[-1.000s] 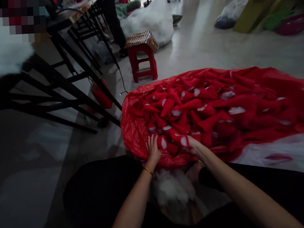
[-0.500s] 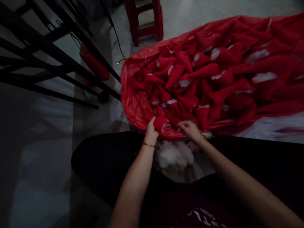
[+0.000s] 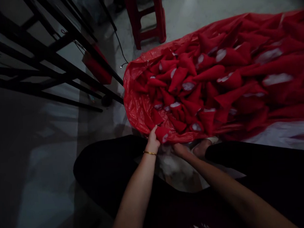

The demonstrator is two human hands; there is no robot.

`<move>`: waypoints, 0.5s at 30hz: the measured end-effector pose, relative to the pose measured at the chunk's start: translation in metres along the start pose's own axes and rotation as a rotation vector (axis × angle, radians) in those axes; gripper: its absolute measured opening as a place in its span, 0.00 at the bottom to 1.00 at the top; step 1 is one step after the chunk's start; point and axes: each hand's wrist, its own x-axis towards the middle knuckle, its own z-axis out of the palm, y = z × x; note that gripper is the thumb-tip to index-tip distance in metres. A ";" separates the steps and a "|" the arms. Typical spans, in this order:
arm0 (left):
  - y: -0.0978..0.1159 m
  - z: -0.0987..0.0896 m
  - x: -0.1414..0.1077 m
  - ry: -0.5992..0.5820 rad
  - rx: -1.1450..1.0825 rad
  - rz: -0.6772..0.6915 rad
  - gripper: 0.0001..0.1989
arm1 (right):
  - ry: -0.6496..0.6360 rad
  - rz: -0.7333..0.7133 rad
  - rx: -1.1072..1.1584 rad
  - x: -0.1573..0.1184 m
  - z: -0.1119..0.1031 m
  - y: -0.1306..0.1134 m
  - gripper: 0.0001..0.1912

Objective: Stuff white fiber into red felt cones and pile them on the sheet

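Note:
My left hand [image 3: 153, 140], with a gold bangle at the wrist, is closed on a red cloth cone [image 3: 163, 134] whose white-filled end faces right. Just right of it, my right hand [image 3: 180, 150] is low at the white fluffy stuffing [image 3: 172, 165]; its fingertips are blurred and what they hold, if anything, is hidden. Beyond both hands, a long red plastic bag [image 3: 135, 106] lies spread open. Many red cloth cones [image 3: 179, 79] are piled in it, several showing white stuffing at their wide ends.
A red plastic stool [image 3: 151, 34] stands behind the bag. Dark metal bars [image 3: 63, 66] cross the left side, with a red box [image 3: 98, 65] behind them. White sheeting [image 3: 282, 132] lies at the right. My dark-clothed legs flank the stuffing.
My right hand has moved down and left, from above the bag's near edge to the white stuffing. My left hand still holds the red cone. The view has shifted slightly.

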 end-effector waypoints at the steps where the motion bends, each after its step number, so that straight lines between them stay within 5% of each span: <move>1: 0.001 -0.001 0.002 -0.006 -0.021 -0.006 0.15 | -0.006 -0.012 -0.045 0.001 -0.011 -0.003 0.13; 6: 0.004 0.003 0.007 0.027 -0.097 -0.051 0.17 | -0.030 -0.083 -0.125 -0.012 -0.072 -0.032 0.07; 9: 0.001 0.009 0.007 -0.012 -0.085 -0.110 0.17 | 0.090 -0.222 -0.219 -0.027 -0.092 -0.056 0.06; 15: -0.013 0.024 -0.003 -0.014 -0.047 -0.033 0.12 | 0.362 -0.363 -0.400 -0.033 -0.067 -0.089 0.07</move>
